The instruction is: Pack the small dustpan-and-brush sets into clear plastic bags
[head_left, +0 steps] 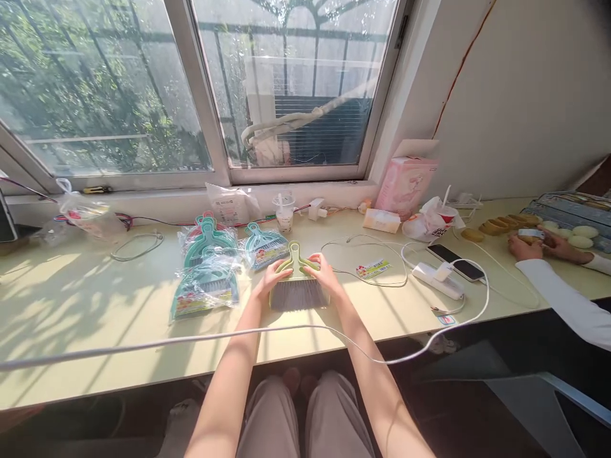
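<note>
While grasping green brush-and-dustpan set [298, 285] btwn left hand [267, 281] and right hand [327, 275], rests thumbs on top, one per side; can't tell how fingertips sit underneath. Sits mid-scene over table [138, 273], closer to near edge than to window [296, 76]; can't tell if touching tabletop or just lifted. Points handle [294, 253] far, bristles [298, 298] near; prob. held by wide sides b/c that steadies it w/o squashing bristles.

Just beyond left hand: pale-blue set [265, 245], label showing. Further left: teal sets [210, 245] in clear plastic, overlapping, prob. grouped there to stay out from under hands. To right: label card [373, 268] lying flat, w/ thin cable [382, 285] looped round it. Further right: power strip [436, 280], w/ phone [457, 263] just behind. Along far side: drink cup [285, 219], tissue pack [382, 221], pink box [408, 184]. At far right, well apart: co-worker's hand [525, 247] on small item, too small to ID.

In the way: white cable [305, 327], strung across both forearms; could snag, esp. if raising arms.
</note>
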`<action>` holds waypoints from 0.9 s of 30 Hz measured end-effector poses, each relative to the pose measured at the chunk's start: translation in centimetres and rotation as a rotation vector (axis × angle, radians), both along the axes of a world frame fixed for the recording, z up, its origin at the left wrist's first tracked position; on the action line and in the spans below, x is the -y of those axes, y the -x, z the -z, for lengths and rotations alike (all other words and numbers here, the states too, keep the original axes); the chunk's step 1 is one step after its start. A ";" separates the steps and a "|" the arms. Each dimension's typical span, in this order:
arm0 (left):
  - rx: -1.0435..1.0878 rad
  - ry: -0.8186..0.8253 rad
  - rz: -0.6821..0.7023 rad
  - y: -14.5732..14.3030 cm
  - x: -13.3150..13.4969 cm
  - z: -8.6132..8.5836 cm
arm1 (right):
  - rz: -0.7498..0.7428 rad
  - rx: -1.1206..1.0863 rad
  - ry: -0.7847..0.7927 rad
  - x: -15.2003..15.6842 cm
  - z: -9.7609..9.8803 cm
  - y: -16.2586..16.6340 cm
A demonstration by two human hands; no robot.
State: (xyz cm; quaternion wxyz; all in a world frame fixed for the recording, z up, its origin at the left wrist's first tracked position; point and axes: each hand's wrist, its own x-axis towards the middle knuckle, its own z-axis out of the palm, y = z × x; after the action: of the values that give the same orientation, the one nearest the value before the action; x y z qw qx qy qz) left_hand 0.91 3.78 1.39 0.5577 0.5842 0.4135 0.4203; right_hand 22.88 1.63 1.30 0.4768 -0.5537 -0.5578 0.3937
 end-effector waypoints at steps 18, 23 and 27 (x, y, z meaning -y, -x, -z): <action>0.038 -0.073 0.038 0.0 -0.2 0.0 | -0.061 -0.329 0.114 -0.2 0.1 0.6; 0.026 -0.040 0.014 0.0 -0.3 -0.1 | -0.058 -0.293 0.110 -0.3 0.5 0.7; -0.017 -0.021 -0.023 0.5 0.2 -0.7 | -0.052 -0.265 0.043 0.2 0.6 1.7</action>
State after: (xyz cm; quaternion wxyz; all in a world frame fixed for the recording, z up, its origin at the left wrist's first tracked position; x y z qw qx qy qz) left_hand 0.40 3.55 2.05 0.5431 0.5889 0.4204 0.4261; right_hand 21.20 1.44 0.66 0.5241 -0.4924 -0.4956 0.4872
